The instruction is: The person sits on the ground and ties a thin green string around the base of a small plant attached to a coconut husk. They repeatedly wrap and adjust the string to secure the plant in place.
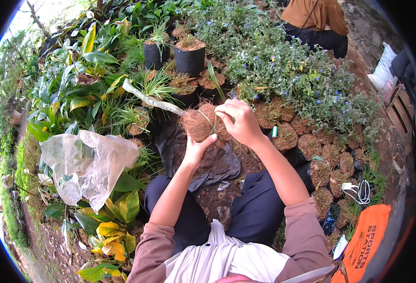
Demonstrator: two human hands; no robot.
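Observation:
A brown coir-fibre ball (196,125) sits in my left hand (196,150), whose thumb and fingers support it from below. From its left side a long mottled grey-green leaf (152,100) sticks out. Thin green thread (211,121) runs around the fibre. My right hand (239,121) is at the ball's right side, fingertips pinched together; the thread appears to lead to them, though the grip itself is too small to see clearly. To the right, a small green thread spool (275,131) lies on a potted plant's top.
Black plastic sheeting (222,165) lies on the soil between my knees. A clear plastic sheet (90,162) drapes over leafy plants at left. Black pots (189,59) stand ahead. At right are a white cable (362,192), a phone (331,218) and an orange bag (366,240). Another person (315,21) sits at far right.

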